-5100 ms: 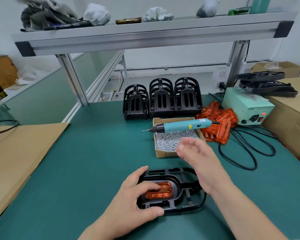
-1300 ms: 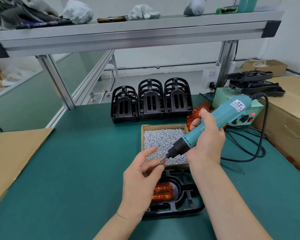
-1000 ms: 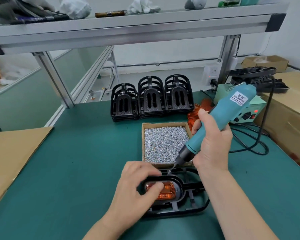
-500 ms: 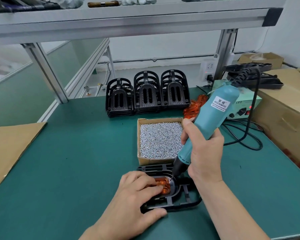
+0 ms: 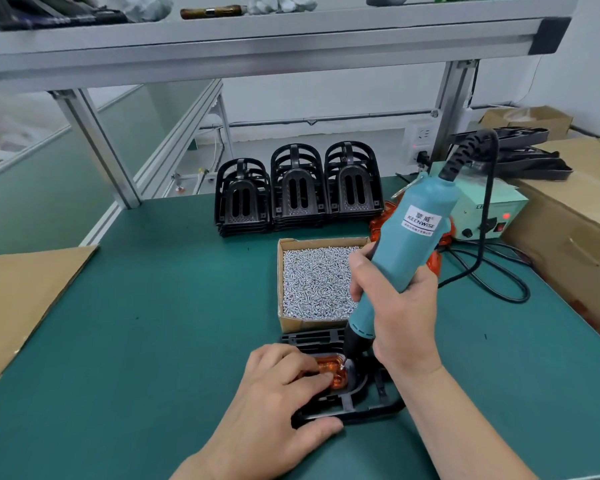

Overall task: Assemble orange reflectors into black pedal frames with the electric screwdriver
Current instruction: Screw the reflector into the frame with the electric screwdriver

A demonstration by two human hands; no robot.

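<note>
1. Green work table [image 5: 153, 323]: carries every item below.
2. Overhead aluminium shelf [image 5: 257, 39]: spans the far side on slanted posts.
3. Cardboard sheet [image 5: 21, 306], left edge; cardboard box [image 5: 568, 237], right edge.
4. Stacked black frames [image 5: 298, 188]: three stacks in a row at the back of the table.
5. Pale green power unit [image 5: 492, 216]: right rear, red lamp lit, black cable looping over the table.
6. Screw box [image 5: 312, 241]: open cardboard tray full of small silver screws, centre, just beyond the work piece.
7. Electric screwdriver [image 5: 402, 251]: teal body, tilted, with its bit down at the right end of the reflector.
8. Right hand [image 5: 399, 317]: fingers wrapped fully round the screwdriver's lower barrel.
9. Left hand [image 5: 274, 400]: fingers bent down onto the reflector, thumb against the frame's near rim, gripping it.
10. Black pedal frame [image 5: 364, 407]: flat on the table, near centre.
11. Loose reflectors [image 5: 378, 221]: orange pile behind the screwdriver.
12. Orange reflector [image 5: 336, 370]: seated inside the frame's opening.
</note>
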